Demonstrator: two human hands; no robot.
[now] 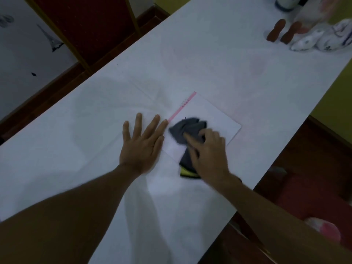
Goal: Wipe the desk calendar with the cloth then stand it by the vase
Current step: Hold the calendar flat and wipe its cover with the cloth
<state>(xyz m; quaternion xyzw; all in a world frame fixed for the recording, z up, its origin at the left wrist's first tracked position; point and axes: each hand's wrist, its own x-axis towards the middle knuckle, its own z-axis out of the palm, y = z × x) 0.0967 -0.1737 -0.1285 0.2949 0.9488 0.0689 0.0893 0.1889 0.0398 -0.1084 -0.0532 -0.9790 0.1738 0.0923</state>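
Clearly the wiping step is under way. At the middle of the frame the calendar [205, 119] lies flat on the white table [219, 60]. A left hand [142, 141], spread open and empty, presses beside its edge; the right hand [208, 149] bunches the dark cloth [187, 130] against the page. Next, probably, the card must be lifted and stood by the vase [285, 3], upper right, only partly visible.

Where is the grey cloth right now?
In the head view, the grey cloth sits right of centre, bunched under the right hand on the flat desk calendar, just right of the left hand.
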